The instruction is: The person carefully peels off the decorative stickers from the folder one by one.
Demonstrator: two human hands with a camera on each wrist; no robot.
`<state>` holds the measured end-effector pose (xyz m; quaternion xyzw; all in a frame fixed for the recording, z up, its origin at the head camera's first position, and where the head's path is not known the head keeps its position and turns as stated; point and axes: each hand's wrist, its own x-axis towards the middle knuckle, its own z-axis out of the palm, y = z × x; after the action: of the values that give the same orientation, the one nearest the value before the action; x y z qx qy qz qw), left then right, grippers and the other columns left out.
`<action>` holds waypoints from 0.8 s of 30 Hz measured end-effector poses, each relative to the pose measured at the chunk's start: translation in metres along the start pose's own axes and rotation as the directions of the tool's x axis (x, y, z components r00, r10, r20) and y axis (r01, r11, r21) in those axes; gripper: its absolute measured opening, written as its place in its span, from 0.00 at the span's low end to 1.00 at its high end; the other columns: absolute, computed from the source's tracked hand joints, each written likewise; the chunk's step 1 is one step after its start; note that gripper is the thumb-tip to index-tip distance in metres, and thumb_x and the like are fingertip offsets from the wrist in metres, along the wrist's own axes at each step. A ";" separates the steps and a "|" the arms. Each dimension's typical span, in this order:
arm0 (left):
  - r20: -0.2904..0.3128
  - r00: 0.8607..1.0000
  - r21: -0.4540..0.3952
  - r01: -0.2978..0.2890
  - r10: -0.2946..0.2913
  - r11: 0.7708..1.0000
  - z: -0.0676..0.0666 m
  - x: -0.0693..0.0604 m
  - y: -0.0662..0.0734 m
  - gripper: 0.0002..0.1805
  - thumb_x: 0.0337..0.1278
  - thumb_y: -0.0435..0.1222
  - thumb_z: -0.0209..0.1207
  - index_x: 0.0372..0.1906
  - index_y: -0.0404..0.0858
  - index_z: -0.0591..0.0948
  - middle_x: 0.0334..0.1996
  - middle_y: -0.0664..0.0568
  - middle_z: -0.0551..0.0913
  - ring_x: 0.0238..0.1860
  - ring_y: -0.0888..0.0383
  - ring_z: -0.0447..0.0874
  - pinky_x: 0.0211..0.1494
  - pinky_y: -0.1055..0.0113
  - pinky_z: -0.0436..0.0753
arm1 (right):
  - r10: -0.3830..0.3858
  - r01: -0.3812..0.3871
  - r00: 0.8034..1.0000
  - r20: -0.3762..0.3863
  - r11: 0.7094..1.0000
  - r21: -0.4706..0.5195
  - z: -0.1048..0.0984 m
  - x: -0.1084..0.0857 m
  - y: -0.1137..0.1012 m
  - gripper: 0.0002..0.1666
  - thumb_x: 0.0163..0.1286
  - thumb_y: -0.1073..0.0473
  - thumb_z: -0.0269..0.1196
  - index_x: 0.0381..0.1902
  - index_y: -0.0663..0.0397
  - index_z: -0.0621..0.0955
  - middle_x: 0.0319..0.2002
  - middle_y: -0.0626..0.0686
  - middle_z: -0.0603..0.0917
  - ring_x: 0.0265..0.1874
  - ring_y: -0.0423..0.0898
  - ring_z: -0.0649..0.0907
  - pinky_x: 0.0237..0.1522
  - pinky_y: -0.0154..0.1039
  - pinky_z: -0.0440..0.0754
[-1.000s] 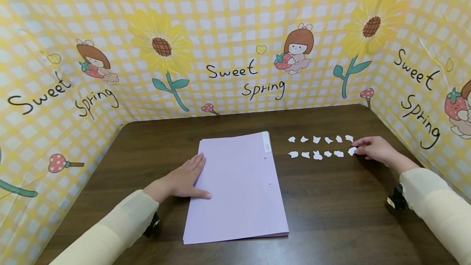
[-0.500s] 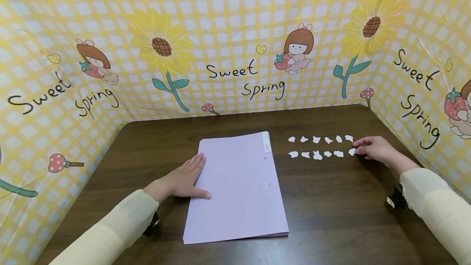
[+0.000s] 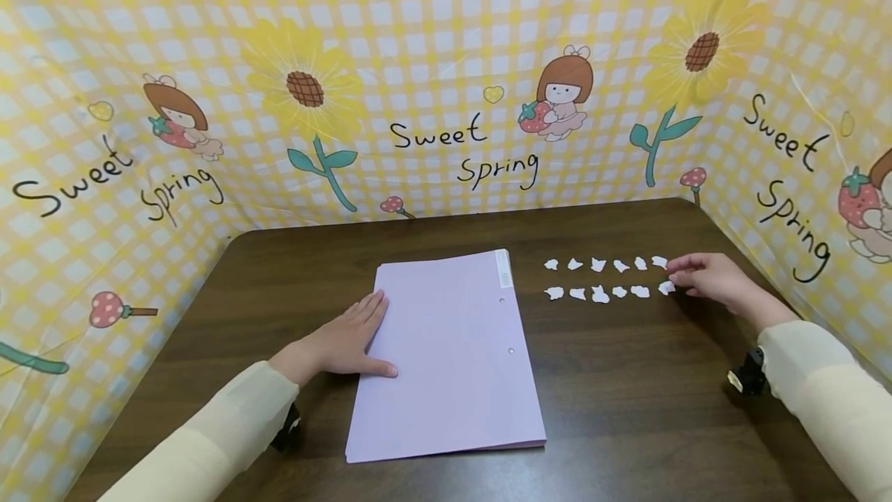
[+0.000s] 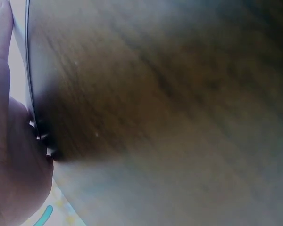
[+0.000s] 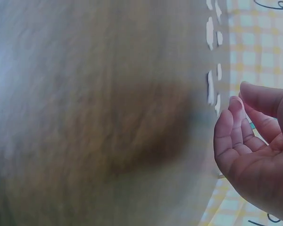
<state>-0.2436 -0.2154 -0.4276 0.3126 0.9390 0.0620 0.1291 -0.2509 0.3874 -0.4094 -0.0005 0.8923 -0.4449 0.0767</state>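
A lilac folder (image 3: 446, 362) with a white label (image 3: 503, 268) and two small round rivets lies flat on the table. My left hand (image 3: 341, 343) rests on its left edge, fingers straight and thumb spread; the left wrist view shows this hand (image 4: 16, 155) at the folder's edge. To the folder's right are two rows of small white paper scraps, such as this ragged scrap (image 3: 600, 293). At the right end of the rows, my right hand (image 3: 714, 281) hovers beside the last front scrap (image 3: 667, 287). In the right wrist view its fingertips (image 5: 236, 104) are loosely curved near the thumb, with nothing visible between them.
The dark wooden table (image 3: 627, 393) is enclosed at the back and sides by a yellow checked cloth (image 3: 432, 53) printed with flowers and lettering. A small black camera (image 3: 749, 372) is worn on the right wrist, another (image 3: 287, 428) on the left.
My right hand has lifted slightly off the last front scrap, which stays on the table. The left hand and the folder have not moved.
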 end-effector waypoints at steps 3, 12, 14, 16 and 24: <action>0.001 1.000 -0.002 0.008 -0.008 1.000 0.001 0.000 -0.001 0.68 0.45 0.74 0.54 0.75 0.27 0.44 0.76 0.36 0.40 0.76 0.41 0.37 0.73 0.46 0.47 | -0.006 0.006 1.000 -0.004 1.000 0.019 0.002 0.000 -0.006 0.26 0.73 0.60 0.58 0.60 0.77 0.70 0.54 0.69 0.77 0.39 0.36 0.81 0.40 0.35 0.82; -0.046 0.998 -0.014 -0.038 0.038 0.999 -0.011 -0.001 -0.001 0.67 0.44 0.74 0.55 0.75 0.29 0.47 0.76 0.36 0.41 0.76 0.43 0.38 0.73 0.47 0.45 | -0.048 0.048 0.999 0.001 0.999 0.020 0.010 0.002 -0.036 0.30 0.75 0.52 0.56 0.62 0.72 0.70 0.58 0.71 0.74 0.46 0.48 0.81 0.44 0.37 0.81; -0.083 0.995 -0.005 -0.062 0.061 0.998 -0.017 0.000 -0.001 0.66 0.45 0.73 0.56 0.75 0.29 0.48 0.76 0.37 0.42 0.76 0.45 0.39 0.74 0.48 0.45 | -0.061 0.061 0.998 -0.008 0.998 0.031 0.012 0.004 -0.044 0.30 0.75 0.52 0.57 0.62 0.71 0.70 0.57 0.69 0.75 0.44 0.45 0.81 0.44 0.37 0.81; -0.117 0.990 -0.006 -0.078 0.077 0.997 -0.024 0.001 -0.001 0.65 0.46 0.72 0.56 0.75 0.29 0.48 0.76 0.39 0.42 0.76 0.46 0.40 0.74 0.48 0.45 | -0.079 0.080 0.997 -0.021 0.996 0.041 0.014 0.005 -0.053 0.29 0.74 0.52 0.57 0.62 0.70 0.71 0.54 0.65 0.78 0.41 0.40 0.82 0.43 0.36 0.81; -0.199 0.978 0.005 -0.059 0.059 0.998 -0.050 0.014 0.003 0.61 0.51 0.70 0.54 0.77 0.35 0.47 0.77 0.44 0.42 0.76 0.44 0.41 0.74 0.48 0.44 | -0.174 0.185 0.979 -0.109 0.977 0.103 0.030 0.012 -0.091 0.27 0.76 0.52 0.55 0.60 0.71 0.72 0.46 0.55 0.84 0.36 0.32 0.82 0.39 0.27 0.80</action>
<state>-0.2671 -0.2066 -0.3815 0.3325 0.9375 0.0970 0.0329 -0.2646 0.3079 -0.3567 -0.0548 0.8648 -0.4991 -0.0084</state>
